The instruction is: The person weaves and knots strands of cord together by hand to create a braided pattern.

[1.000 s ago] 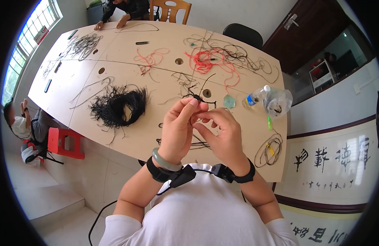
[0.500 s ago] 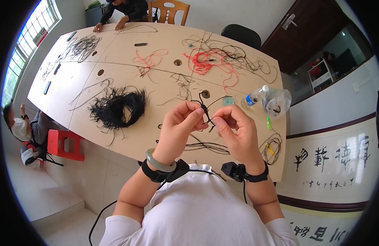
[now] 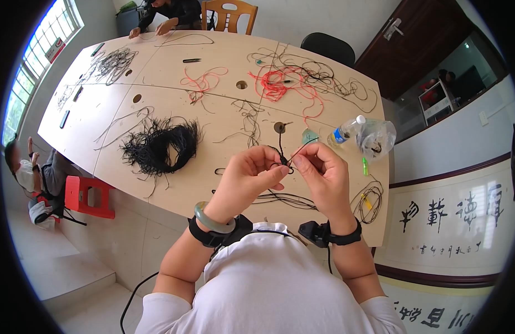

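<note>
Between my hands, above the near side of the table, is a knotted black cord (image 3: 283, 160) with loose ends sticking out. My left hand (image 3: 247, 171) pinches it near the knot from the left, thumb against fingers. On the other side my right hand (image 3: 320, 167) pinches a thin strand of the cord, whose end points up and right past the fingertips. Part of the knot is hidden behind my left fingers. Under my hands, longer black cords (image 3: 285, 199) lie on the tabletop. A big bundle of black strings (image 3: 157, 146) rests to the left.
The wooden table (image 3: 224, 119) bears red cord (image 3: 274, 86), tangled dark cords (image 3: 110, 64), a plastic bottle (image 3: 346, 131), a clear bag (image 3: 376, 139) and a coiled cord (image 3: 369, 203). A red stool (image 3: 89, 196) stands left. One person (image 3: 171, 14) works across the table; another sits far left.
My left hand has shifted its hold on the knotted cord, and the cord has turned. My right fingers now draw a strand up and right. The person at far left moved an arm.
</note>
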Motion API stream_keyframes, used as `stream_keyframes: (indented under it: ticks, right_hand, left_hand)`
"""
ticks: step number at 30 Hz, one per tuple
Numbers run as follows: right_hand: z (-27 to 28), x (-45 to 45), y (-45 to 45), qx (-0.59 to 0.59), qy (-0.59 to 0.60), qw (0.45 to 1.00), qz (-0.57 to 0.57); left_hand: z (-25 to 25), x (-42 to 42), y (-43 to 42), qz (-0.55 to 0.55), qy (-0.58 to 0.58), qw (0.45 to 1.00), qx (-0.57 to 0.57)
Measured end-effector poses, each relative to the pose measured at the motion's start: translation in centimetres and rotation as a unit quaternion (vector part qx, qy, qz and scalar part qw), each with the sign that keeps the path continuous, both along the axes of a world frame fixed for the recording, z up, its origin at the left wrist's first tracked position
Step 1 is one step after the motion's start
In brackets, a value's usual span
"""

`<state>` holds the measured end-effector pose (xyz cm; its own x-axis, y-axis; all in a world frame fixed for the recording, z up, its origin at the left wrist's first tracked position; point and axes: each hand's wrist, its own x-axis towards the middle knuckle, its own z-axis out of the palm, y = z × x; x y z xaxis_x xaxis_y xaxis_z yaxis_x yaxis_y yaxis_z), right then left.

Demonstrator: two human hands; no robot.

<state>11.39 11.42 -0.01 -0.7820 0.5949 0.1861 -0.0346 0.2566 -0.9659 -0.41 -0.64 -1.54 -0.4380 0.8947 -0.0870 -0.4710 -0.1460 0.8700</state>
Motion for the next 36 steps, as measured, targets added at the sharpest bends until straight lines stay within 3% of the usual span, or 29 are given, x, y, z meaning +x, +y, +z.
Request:
stream_keyframes:
  ticks: [9, 12, 14, 21, 24, 26, 30, 33, 35, 36]
  right_hand:
    - [0.0, 0.4, -0.1, -0.03, 0.0, 1.0, 0.003]
    - [-0.4, 0.5, 0.2, -0.051, 0.009, 0.999, 0.001]
    - [-0.7, 0.5, 0.2, -0.068, 0.011, 0.998, 0.004]
    - [-1.0, 0.4, 0.2, -0.066, 0.022, 0.998, 0.005]
    - [-1.3, 0.4, 0.1, 0.003, 0.036, 0.999, -0.024]
    - [-1.1, 0.6, 0.2, 0.116, 0.005, 0.992, -0.046]
    - [-0.6, 0.6, 0.0, 0.157, 0.006, 0.986, -0.052]
    - [-0.5, 0.7, 0.3, 0.095, 0.003, 0.995, -0.012]
    - [-0.5, 0.6, 0.6, -0.092, -0.008, 0.996, 0.014]
    - [-0.5, 0.7, 0.9, -0.092, -0.008, 0.996, 0.014]
  left_hand:
    - [0.2, -0.5, 0.1, -0.054, 0.08, 0.994, -0.057]
    - [-0.6, -0.6, 0.3, -0.077, 0.067, 0.993, -0.061]
    - [-0.7, -0.5, 0.4, -0.061, -0.028, 0.997, -0.045]
    - [-0.7, -0.1, 0.6, -0.052, -0.049, 0.997, -0.037]
    - [-0.7, -0.1, 0.6, -0.049, -0.038, 0.997, -0.037]
    - [-0.4, -0.1, 0.5, -0.042, -0.006, 0.998, -0.04]
    - [-0.3, -0.2, 0.3, -0.036, 0.067, 0.996, -0.045]
    - [-0.4, -0.3, 0.2, -0.04, 0.074, 0.995, -0.045]
    - [0.0, -0.2, 0.1, -0.042, 0.102, 0.993, -0.04]
    - [0.1, 0.0, 0.1, -0.043, 0.102, 0.993, -0.04]
